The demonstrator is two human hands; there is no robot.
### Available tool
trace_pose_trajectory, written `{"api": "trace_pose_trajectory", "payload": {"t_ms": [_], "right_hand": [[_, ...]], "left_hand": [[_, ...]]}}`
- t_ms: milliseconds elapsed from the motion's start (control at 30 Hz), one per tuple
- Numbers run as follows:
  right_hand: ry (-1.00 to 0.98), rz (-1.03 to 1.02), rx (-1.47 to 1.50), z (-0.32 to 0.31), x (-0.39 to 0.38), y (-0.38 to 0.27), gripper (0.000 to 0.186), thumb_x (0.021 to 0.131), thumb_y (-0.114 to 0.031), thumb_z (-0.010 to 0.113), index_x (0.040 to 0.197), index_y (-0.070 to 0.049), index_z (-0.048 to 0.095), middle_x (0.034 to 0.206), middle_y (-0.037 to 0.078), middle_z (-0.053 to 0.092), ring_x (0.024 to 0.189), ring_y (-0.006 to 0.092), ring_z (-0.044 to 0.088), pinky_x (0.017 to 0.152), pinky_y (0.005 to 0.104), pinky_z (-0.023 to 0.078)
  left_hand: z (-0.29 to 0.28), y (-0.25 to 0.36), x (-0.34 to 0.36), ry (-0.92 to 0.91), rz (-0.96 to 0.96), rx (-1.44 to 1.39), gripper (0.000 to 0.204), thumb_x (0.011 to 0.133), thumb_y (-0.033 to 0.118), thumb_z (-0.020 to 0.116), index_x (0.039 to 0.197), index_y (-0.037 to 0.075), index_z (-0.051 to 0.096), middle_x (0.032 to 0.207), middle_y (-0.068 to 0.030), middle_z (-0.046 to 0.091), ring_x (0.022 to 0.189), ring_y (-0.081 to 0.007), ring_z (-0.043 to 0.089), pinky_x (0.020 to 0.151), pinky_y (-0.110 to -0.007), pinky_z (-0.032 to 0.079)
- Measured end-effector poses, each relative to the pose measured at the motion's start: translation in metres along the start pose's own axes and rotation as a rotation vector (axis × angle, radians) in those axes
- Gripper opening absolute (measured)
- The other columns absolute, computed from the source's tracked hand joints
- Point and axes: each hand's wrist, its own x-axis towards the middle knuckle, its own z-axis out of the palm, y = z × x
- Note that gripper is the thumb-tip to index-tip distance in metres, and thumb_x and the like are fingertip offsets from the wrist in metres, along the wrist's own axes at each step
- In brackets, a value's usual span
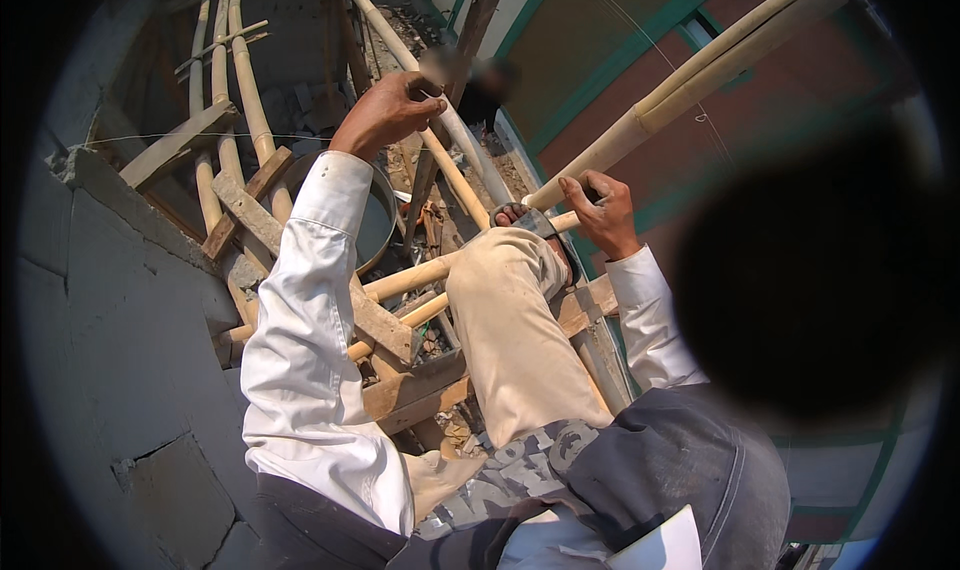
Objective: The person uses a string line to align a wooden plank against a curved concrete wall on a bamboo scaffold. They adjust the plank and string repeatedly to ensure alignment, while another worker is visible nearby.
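My left hand is raised at the upper middle, thumb and fingertips pressed together in a pinch. A thin string stretches from the grey wall at the left to my left wrist; whether the fingers hold it I cannot make out. At the right, my right hand is closed with thumb and forefinger close together, and anything between them is too small to name. It is beside a bamboo pole that slants to the upper right. My sandalled foot rests on the bamboo framework between the hands.
A grey block wall rises at the left. Bamboo poles and wooden planks cross below me, with a round bucket among them. Rubble lies lower down. A red-brown and green wall stands at the right, and a loose thread hangs before it.
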Motion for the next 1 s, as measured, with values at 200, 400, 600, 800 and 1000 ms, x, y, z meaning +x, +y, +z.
{"api": "trace_pose_trajectory", "payload": {"t_ms": [200,400,600,800,1000], "right_hand": [[-0.588,-0.126,0.433,0.033,-0.028,-0.044,0.051,0.097,-0.043,0.053,0.127,-0.002,0.059,0.126,0.015,0.060,0.118,0.0276,0.056,0.105,0.0382,0.038],[-0.376,-0.085,0.388,0.042,-0.046,-0.062,0.049,0.097,-0.038,0.051,0.120,0.004,0.061,0.120,0.020,0.063,0.115,0.0318,0.058,0.101,0.0374,0.041],[-0.356,-0.073,0.364,0.038,-0.044,-0.060,0.047,0.096,-0.036,0.051,0.118,0.005,0.062,0.116,0.022,0.065,0.109,0.0340,0.061,0.099,0.0369,0.043],[-0.322,-0.067,0.422,0.037,-0.036,-0.060,0.039,0.095,-0.025,0.048,0.114,0.006,0.063,0.114,0.021,0.066,0.107,0.0336,0.062,0.097,0.0362,0.043],[-0.269,-0.031,0.440,0.037,-0.033,-0.056,0.036,0.094,-0.021,0.048,0.111,0.006,0.065,0.111,0.020,0.067,0.107,0.0324,0.062,0.097,0.0363,0.044]], "left_hand": [[-0.023,-0.006,-0.002,0.074,0.009,-0.074,0.037,0.083,0.027,0.068,0.100,-0.006,0.069,0.079,-0.0158,0.069,0.070,-0.0210,0.066,0.066,-0.034,0.052],[-0.023,-0.014,-0.006,0.054,-0.042,-0.131,0.035,0.086,0.023,0.067,0.101,-0.008,0.066,0.084,-0.0140,0.068,0.071,-0.0173,0.064,0.066,-0.032,0.052],[-0.026,-0.007,-0.010,0.075,-0.043,-0.163,0.033,0.089,0.021,0.064,0.106,-0.007,0.065,0.081,-0.0063,0.065,0.070,-0.0111,0.058,0.065,-0.027,0.050],[-0.040,-0.007,-0.008,0.138,0.012,-0.197,0.033,0.088,0.021,0.065,0.103,-0.008,0.066,0.081,-0.0120,0.068,0.067,-0.0143,0.062,0.061,-0.030,0.050],[-0.041,-0.026,-0.014,0.145,-0.060,0.087,0.033,0.087,0.022,0.065,0.105,-0.006,0.066,0.090,-0.0130,0.070,0.076,-0.0172,0.065,0.070,-0.031,0.051]]}}
